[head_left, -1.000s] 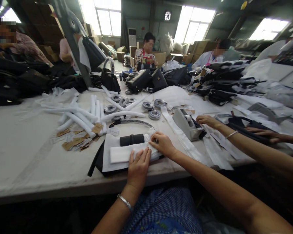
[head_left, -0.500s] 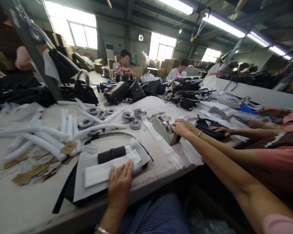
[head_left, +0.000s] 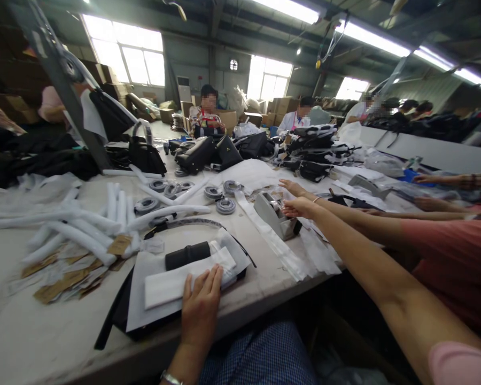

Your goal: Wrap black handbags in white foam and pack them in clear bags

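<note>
Fingers of the left hand (head_left: 201, 299) lie flat and close together on the folded white strip (head_left: 172, 283), gripping nothing; they seem to press so that it does not slide. The right hand (head_left: 300, 207) reaches to the tape dispenser (head_left: 272, 214), its fingers bent and narrow at the tape end; whether they pinch any tape, I cannot tell. Just beyond the folded strip lies a black banded roll (head_left: 187, 255), both resting on a white sheet (head_left: 136, 302), which probably shields the black bag (head_left: 120, 315) beneath from rubbing. That bag sits at the table's near edge, likely for easy reach, its wrapped handle (head_left: 188, 222) arching away. Just past the right hand is a co-worker's hand (head_left: 292, 188). Farther out lie wrapped coils (head_left: 225, 206), white tubes (head_left: 84, 243) and brown tags (head_left: 64, 278), apparently grouped by kind.
</note>
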{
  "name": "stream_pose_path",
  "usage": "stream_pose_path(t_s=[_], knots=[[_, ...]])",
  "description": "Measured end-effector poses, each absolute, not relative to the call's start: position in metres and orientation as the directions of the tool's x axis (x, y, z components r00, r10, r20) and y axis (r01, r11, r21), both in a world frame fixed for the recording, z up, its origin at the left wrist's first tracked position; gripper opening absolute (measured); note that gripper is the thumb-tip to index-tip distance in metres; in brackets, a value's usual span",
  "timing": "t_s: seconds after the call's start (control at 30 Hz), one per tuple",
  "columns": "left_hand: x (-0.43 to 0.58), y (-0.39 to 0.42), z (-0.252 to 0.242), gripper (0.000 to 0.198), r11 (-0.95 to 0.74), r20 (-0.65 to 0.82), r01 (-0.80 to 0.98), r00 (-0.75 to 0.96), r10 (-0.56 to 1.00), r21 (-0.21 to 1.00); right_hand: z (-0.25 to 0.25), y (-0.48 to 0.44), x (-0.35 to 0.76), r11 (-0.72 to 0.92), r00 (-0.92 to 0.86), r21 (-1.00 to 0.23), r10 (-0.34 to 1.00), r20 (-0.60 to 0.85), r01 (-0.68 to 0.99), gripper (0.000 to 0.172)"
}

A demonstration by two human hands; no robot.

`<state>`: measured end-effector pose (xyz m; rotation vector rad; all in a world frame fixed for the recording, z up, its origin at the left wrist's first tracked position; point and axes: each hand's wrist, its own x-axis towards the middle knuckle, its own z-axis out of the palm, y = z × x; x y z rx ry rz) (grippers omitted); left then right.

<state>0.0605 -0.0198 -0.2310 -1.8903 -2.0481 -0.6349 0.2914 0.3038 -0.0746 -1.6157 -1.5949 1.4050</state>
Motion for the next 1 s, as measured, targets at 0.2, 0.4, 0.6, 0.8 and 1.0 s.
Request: stream_pose_path(t_s=[0.2, 0.4, 0.6, 0.8, 1.0], knots=[[0.059, -0.02, -0.23, 0.052, 0.023, 0.484, 0.995, -0.066, 0.873, 0.094, -0.081, 0.26, 0.346, -0.21, -0.097, -0.882, 0.957, -0.274, 0.422, 0.025], [0.058, -0.021, -0.231, 0.055, 0.005, 0.504, 0.997, -0.042, 0.863, 0.074, -0.133, 0.229, 0.371, -0.154, -0.023, -0.907, 0.984, -0.177, 0.392, 0.03], [0.058, -0.021, -0.228, 0.053, 0.008, 0.493, 0.997, -0.043, 0.869, 0.072, -0.172, 0.239, 0.364, -0.063, 0.019, -0.909, 0.998, -0.061, 0.412, 0.03], [0.061, -0.022, -0.222, 0.052, 0.013, 0.488, 0.995, -0.061, 0.871, 0.1, -0.153, 0.222, 0.382, 0.127, -0.07, -0.789, 0.992, 0.107, 0.602, 0.013], [0.064, -0.023, -0.22, 0.049, 0.029, 0.476, 0.992, -0.084, 0.876, 0.123, -0.101, 0.182, 0.363, 0.746, -0.71, -0.221, 0.665, 0.231, 0.628, 0.015]])
